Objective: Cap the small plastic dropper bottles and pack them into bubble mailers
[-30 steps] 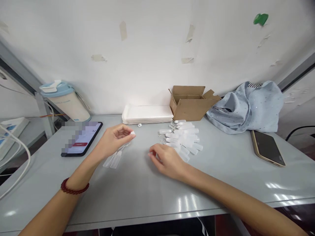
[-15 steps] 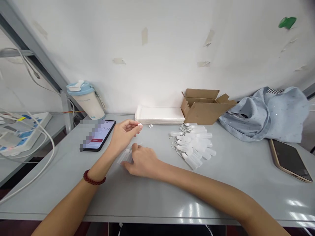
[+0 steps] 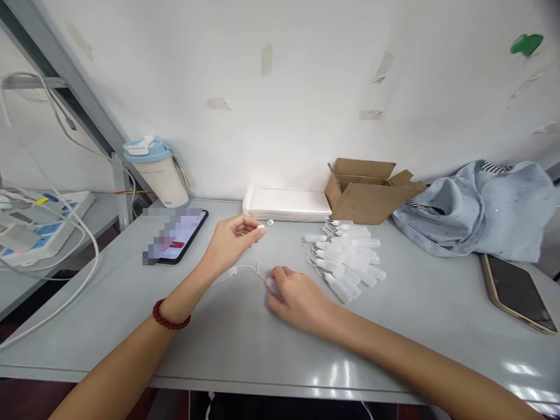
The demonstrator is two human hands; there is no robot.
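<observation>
My left hand [image 3: 234, 242] is raised over the table, with thumb and forefinger pinched on a small white piece [image 3: 261, 228], its exact kind too small to tell. My right hand [image 3: 297, 297] rests low over the table, its fingers closed round a small translucent bottle [image 3: 273, 286] that they mostly hide. A white cord [image 3: 248, 267] runs from there toward a second translucent bottle [image 3: 225, 275], which lies partly behind my left wrist. On the table just beyond my left fingertips sits a small white cap [image 3: 270, 222]. Several translucent bottles with cords form a pile [image 3: 350, 256] to the right.
Along the wall stand a cup with a blue lid [image 3: 157, 172], a stack of white envelopes [image 3: 286, 204], an open cardboard box [image 3: 371, 198] and a light blue cloth bag [image 3: 476, 210]. Phones lie at left [image 3: 177, 239] and right [image 3: 518, 291]. A power strip [image 3: 52, 233] with cables is far left.
My right hand has moved right, away from beneath my left hand, drawing a bottle along and exposing the cord. My left hand keeps its pinch, shifted slightly right as the view moved.
</observation>
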